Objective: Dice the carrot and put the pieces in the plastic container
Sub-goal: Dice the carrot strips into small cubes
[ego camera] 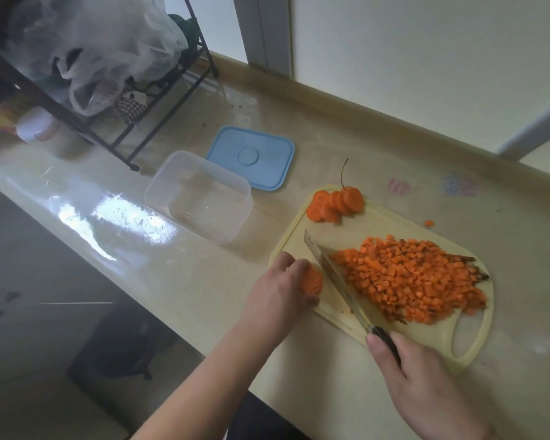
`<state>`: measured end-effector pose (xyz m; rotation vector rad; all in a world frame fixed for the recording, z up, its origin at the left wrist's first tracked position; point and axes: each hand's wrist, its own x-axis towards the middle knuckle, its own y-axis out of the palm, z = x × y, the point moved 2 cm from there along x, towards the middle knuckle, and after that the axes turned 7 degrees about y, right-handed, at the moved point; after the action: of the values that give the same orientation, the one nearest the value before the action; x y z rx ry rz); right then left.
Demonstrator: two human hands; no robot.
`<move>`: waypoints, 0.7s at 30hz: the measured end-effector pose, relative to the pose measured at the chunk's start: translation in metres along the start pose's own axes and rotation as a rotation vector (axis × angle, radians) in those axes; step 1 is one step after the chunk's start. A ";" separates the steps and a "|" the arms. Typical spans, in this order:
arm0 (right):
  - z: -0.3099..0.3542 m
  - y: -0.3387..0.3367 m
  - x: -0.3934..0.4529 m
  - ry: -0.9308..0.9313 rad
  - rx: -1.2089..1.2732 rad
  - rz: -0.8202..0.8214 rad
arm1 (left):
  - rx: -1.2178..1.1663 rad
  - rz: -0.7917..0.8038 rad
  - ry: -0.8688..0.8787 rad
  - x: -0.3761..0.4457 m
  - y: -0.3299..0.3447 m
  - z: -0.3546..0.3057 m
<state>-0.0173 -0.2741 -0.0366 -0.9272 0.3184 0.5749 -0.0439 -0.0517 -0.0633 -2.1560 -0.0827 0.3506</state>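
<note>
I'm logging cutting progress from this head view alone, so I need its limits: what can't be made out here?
- Carrot slices under the left hand: fingers hide most of the stack, so no count.
- Knife handle: the right hand wraps it.
- Plastic container: clear walls and glare; looks empty, small bits could be missed.
- Rack contents: blurred, behind plastic bags.
- Cutting board: diced carrot hides the surface.

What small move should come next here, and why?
Probably bring the knife down through the carrot slices that the left hand steadies on the cutting board. The right hand holds the handle, the blade is poised beside those slices, more slices wait uncut, and the plastic container has no carrot yet.
</note>
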 end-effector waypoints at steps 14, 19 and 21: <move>-0.003 0.004 -0.003 -0.031 0.063 0.020 | -0.194 -0.148 0.008 -0.004 0.012 -0.019; -0.004 0.000 -0.001 -0.044 0.051 0.021 | -0.145 -0.177 0.089 -0.005 0.016 -0.019; -0.006 -0.002 -0.001 -0.039 0.046 0.013 | -0.133 -0.177 0.093 -0.004 0.017 -0.018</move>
<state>-0.0171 -0.2805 -0.0380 -0.8691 0.3015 0.5950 -0.0441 -0.0762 -0.0670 -2.2723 -0.2489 0.1456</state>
